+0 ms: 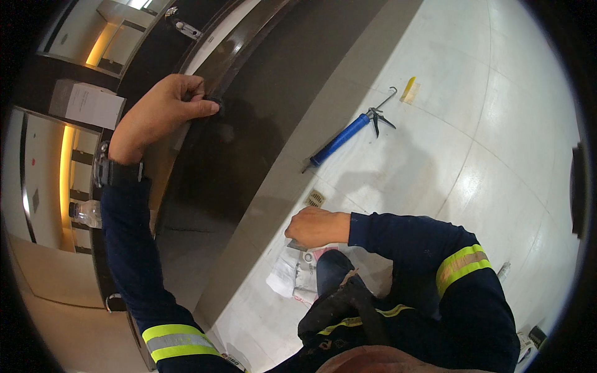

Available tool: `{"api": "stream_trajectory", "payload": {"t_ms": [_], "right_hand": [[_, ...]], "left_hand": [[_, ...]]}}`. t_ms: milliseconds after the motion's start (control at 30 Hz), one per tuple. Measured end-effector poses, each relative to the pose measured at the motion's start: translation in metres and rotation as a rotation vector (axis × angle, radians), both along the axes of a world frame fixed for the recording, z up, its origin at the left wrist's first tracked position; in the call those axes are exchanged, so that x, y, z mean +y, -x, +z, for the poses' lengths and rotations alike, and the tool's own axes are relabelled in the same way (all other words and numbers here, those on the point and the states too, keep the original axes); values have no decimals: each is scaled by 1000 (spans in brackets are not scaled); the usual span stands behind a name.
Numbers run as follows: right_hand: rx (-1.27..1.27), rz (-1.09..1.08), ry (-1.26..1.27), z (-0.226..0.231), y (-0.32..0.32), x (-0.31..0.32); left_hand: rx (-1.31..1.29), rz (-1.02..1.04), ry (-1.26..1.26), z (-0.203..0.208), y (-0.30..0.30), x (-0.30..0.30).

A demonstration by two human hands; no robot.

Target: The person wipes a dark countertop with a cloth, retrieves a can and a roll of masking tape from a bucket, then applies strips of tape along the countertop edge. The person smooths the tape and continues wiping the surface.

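My left hand [163, 113] reaches out to the edge of a dark glossy panel [249, 143]. Its thumb and fingers are pinched on a small black piece that rests against the panel; the kind of piece does not show. My right hand [316, 227] is curled into a fist, low over the pale tiled floor and in front of my knee. What that fist holds, if anything, is hidden. Just beyond it a small slotted drain grate [315, 199] is set in the floor. Below it lie crumpled white paper and wrappers [283, 277].
A blue caulking gun [341, 139] lies on the floor beyond my right hand, with a yellow-handled brush or scraper [408, 91] past its hooked rod. Along the dark counter at left stand a white box [93, 104] and a clear bottle [88, 213]; a metal fixture [185, 27] sits farther up.
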State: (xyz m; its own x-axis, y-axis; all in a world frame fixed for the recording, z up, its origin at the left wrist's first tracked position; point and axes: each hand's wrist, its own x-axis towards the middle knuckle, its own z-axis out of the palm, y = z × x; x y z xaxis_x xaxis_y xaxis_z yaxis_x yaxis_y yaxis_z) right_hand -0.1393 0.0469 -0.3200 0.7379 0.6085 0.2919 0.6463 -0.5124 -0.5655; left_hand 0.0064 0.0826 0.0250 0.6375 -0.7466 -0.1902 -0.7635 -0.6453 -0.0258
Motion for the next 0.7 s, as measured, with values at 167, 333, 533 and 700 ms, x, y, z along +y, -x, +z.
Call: {"api": "stream_trajectory", "payload": {"t_ms": [167,333,533,700], "right_hand": [[-46,17,43,-22,-8,10],[-77,-9,-65,-13,4,11],[-43,-15,-4,9,3,4],[22,5,6,0,5,-2]], "left_hand": [[-258,-172,16,-15,-33,-83],[-225,-41,-98,4,6,-145],[-161,-83,-140,8,6,4],[-172,1,451,-2,129,91]]}}
